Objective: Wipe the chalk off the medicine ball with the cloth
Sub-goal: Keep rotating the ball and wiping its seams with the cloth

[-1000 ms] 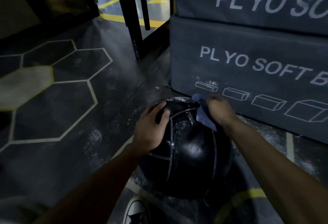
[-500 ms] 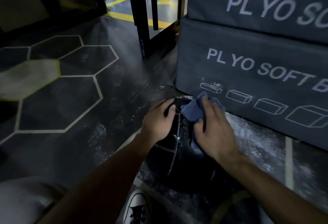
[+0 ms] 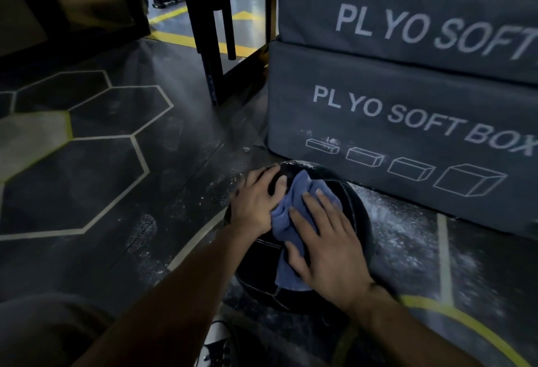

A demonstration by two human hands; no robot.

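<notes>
right hand (image 3: 326, 247) flat, pressing cloth (image 3: 286, 221) lengthwise down medicine ball (image 3: 361, 221); left hand (image 3: 256, 203) spread, steadying ball

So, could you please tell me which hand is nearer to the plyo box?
Right. The right hand presses the cloth on the ball's box-side half; the left hand lies farther from the plyo box.

We see the medicine ball (image 3: 359, 221), black and glossy with pale stitched seams, resting on the dark floor just in front of the stacked soft boxes. White chalk dusts its far upper edge. The cloth (image 3: 286, 218), blue and bunched into soft folds, drapes over the ball's top and runs down its near side, covering a strip of the panel facing us
</notes>
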